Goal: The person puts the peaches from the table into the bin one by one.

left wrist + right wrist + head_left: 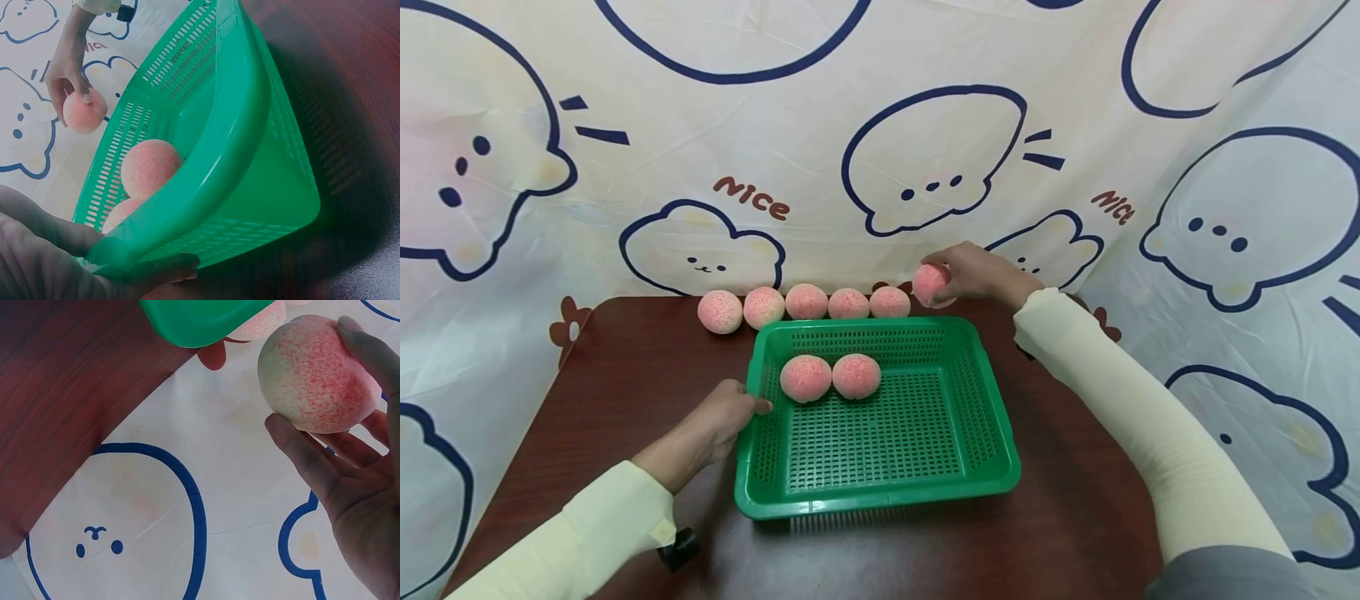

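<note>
My right hand (976,271) holds a pink peach (929,284) between thumb and fingers, up at the back right beyond the basket's far rim. The right wrist view shows that peach (319,375) with its pale and red speckled skin. With my left hand (721,417) I grip the left rim of a green plastic basket (880,502), thumb over the edge. Two peaches lie side by side inside, a left one (806,379) and a right one (856,376), near the basket's back left. The left wrist view shows my fingers (169,269) under the rim.
Several more peaches (806,302) stand in a row along the back edge of the dark brown table (647,358), behind the basket. A cartoon-printed cloth (820,150) hangs behind and at both sides of the table.
</note>
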Demonstrator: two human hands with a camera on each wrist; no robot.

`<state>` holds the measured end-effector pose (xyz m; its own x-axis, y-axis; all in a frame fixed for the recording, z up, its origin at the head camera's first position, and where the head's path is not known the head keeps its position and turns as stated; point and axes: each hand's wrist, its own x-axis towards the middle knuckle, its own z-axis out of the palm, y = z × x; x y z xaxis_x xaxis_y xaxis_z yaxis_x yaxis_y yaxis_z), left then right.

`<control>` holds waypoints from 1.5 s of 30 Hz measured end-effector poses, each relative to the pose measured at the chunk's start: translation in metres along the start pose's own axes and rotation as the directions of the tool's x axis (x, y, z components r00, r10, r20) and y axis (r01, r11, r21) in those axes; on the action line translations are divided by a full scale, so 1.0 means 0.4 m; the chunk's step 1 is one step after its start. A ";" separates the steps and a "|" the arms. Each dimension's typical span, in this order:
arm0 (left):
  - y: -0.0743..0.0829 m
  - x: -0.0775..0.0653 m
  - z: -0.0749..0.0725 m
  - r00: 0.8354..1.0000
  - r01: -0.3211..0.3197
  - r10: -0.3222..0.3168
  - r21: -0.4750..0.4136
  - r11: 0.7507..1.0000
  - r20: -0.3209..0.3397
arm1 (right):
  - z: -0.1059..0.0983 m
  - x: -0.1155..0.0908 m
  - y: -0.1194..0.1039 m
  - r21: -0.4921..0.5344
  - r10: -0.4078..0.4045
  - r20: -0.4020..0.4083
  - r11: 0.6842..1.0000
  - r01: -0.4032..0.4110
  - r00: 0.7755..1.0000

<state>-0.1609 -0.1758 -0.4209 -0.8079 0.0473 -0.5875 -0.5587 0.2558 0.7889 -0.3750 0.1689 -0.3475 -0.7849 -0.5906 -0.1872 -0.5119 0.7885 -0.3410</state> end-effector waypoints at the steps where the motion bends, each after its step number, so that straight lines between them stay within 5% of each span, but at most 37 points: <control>1: 0.000 0.000 0.000 1.000 0.000 0.000 0.000 1.000 0.001 | 0.000 -0.002 -0.001 -0.007 -0.003 -0.002 1.000 0.003 1.000; 45: -0.003 0.004 -0.003 1.000 -0.006 0.006 0.003 1.000 0.006 | 0.052 -0.048 -0.074 0.001 -0.143 0.050 0.990 0.143 0.989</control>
<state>-0.1616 -0.1772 -0.4226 -0.8103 0.0548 -0.5834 -0.5528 0.2587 0.7921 -0.3374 0.1534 -0.3531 -0.6854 -0.7048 -0.1827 -0.6183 0.6959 -0.3652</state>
